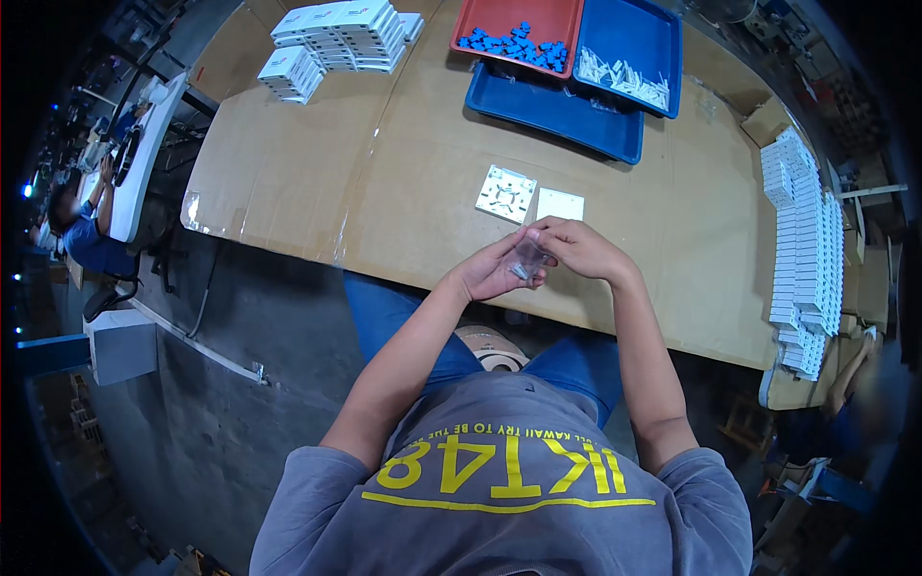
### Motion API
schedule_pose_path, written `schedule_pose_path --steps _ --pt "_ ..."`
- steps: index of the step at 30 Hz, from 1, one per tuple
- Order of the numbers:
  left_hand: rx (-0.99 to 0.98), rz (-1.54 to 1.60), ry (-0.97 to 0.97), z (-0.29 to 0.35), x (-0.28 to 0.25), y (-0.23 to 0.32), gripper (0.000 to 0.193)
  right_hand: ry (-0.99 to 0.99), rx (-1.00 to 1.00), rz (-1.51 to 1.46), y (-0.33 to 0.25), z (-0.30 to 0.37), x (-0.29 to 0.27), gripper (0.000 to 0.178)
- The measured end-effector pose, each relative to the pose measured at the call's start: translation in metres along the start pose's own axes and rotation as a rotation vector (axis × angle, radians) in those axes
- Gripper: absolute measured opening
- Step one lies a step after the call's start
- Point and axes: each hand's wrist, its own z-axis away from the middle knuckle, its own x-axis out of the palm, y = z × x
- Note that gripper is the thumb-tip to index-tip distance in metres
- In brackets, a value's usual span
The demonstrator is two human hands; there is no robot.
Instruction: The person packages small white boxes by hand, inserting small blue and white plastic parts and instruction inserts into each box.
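Note:
Just past the table's near edge, a small clear plastic bag (529, 257) with a few small pale or metallic pieces at its bottom is held between my hands. My left hand (492, 271) is cupped palm up around the bag. From the right, my right hand (584, 250) closes on its upper part with thumb and fingers. Beyond my fingers lies a square white plate (506, 194) with dark cut-outs. To its right is a plain white square piece (561, 205), its near edge partly covered by my right hand.
A red tray (461, 29) of blue plastic parts and a blue tray (674, 58) of white parts rest partly over another blue tray (547, 120). White boxes (336, 38) are stacked far left, more boxes (802, 250) far right. People work at both sides.

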Motion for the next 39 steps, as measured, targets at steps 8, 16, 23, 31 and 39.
schedule_pose_path --steps 8,16,23,31,39 --pt "0.051 -0.036 0.075 -0.004 -0.014 -0.009 0.04 0.028 -0.105 0.076 0.025 -0.012 0.02 0.05" --pt "0.048 -0.003 -0.017 -0.005 -0.005 -0.005 0.039 -0.024 -0.092 0.113 0.0 -0.008 0.002 0.053" --pt "0.022 -0.103 0.047 -0.001 -0.011 -0.006 0.045 -0.142 -0.037 0.082 0.004 -0.012 0.007 0.044" --pt "-0.053 0.066 0.031 -0.001 0.001 0.004 0.069 0.599 -0.211 0.194 0.013 -0.027 -0.129 0.021" --pt "-0.045 0.07 0.038 -0.002 0.005 0.002 0.063 1.088 -0.074 0.578 0.038 -0.064 -0.27 0.018"
